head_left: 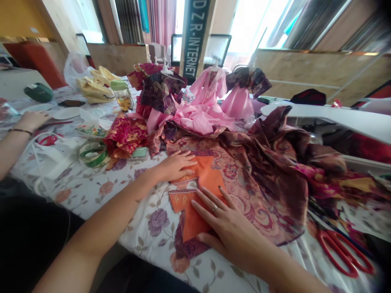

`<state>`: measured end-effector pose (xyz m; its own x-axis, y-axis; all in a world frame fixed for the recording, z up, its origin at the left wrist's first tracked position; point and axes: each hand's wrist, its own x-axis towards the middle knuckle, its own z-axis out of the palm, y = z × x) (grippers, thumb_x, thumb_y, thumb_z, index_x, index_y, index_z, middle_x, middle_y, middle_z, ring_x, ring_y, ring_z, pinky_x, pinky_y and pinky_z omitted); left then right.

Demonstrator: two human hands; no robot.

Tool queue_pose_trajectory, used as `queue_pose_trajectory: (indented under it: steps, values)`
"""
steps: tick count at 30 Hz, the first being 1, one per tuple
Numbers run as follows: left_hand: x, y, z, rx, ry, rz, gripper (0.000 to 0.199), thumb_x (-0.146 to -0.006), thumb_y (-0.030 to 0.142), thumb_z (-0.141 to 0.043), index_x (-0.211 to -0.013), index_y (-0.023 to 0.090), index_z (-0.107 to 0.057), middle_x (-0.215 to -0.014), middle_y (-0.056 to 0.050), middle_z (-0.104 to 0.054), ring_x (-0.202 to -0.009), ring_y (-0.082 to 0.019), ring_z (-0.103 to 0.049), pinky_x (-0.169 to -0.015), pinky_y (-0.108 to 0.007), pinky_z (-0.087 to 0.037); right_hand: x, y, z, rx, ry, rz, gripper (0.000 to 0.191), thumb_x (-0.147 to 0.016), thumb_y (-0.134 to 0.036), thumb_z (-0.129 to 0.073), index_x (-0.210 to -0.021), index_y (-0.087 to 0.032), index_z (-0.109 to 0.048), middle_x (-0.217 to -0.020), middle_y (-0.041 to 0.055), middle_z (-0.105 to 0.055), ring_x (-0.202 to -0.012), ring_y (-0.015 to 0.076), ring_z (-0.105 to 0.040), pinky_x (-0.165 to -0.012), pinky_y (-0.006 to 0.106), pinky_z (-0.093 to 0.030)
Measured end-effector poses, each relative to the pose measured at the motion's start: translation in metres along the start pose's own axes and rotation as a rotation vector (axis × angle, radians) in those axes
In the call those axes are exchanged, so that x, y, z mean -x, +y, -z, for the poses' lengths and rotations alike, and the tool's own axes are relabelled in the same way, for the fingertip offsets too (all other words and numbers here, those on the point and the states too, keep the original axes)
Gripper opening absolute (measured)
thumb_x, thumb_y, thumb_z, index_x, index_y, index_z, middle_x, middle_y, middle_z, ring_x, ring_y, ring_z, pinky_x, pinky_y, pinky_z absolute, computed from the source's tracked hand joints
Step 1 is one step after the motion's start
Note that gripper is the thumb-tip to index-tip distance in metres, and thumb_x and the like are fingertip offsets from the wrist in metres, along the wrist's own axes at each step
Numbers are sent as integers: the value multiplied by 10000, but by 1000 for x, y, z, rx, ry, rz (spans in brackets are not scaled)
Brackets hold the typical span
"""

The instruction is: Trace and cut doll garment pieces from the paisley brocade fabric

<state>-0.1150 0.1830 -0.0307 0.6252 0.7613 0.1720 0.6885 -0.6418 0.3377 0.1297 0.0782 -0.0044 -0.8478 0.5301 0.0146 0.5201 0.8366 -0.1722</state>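
An orange cut piece of fabric (206,175) with beaded trim along a slit lies on patterned brocade cloth (259,191). My left hand (175,166) rests flat over the upper left part of the orange piece, fingers stretched out. Across its lower part my right hand (222,219) lies with fingers spread, a ring on one of them. Both hands press down on the fabric and hold nothing between their fingers. Below the orange piece, a purplish patterned edge (190,250) shows. The brocade spreads to the right in bunched folds.
Red-handled scissors (345,252) lie at the right. Green tape (93,154), a red-gold brocade bundle (126,136) and a jar (123,97) stand left. Small pink dresses (210,87) hang behind. Another person's hand (33,121) rests at far left. The tablecloth (140,244) is floral.
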Motion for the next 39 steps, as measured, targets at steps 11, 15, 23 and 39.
queue_pose_trajectory:
  steps: [11, 15, 23, 39]
  values:
    - [0, -12, 8, 82, 84, 42, 372, -898, 294, -535, -1265, 248, -577, -1447, -58, -439, -1401, -244, -263, -1140, -469, -95, -5, 3, -7, -23, -28, -20, 642, -920, -532, -421, -1476, -245, -276, -1529, 108, -249, -1411, 330, -191, -1091, 655, -161]
    - [7, -18, 29, 146, 386, 288, 256, -886, 268, -529, -1081, 208, -683, -1221, -66, -645, -1179, -226, -539, -1045, -377, -325, -4, 5, 0, -10, 28, -32, 584, -936, -478, -417, -1455, -225, -332, -1516, 116, -291, -1399, 327, -237, -1070, 655, -222]
    - [30, -11, 47, 190, 285, 543, 106, -746, 253, -644, -672, 184, -677, -675, -34, -693, -660, -198, -635, -603, -267, -428, -58, 70, 22, -115, 371, -284, 276, -892, -222, -510, -1117, -131, -642, -1093, 150, -683, -975, 275, -648, -835, 424, -515]
    - [26, 15, 39, 125, -135, 645, 130, -610, 325, -731, -623, 213, -665, -641, 1, -666, -625, -179, -589, -530, -262, -311, -141, 78, 2, -102, 184, -12, 525, -910, -265, -479, -1409, -116, -410, -1464, 170, -387, -1366, 307, -323, -1092, 514, -286]
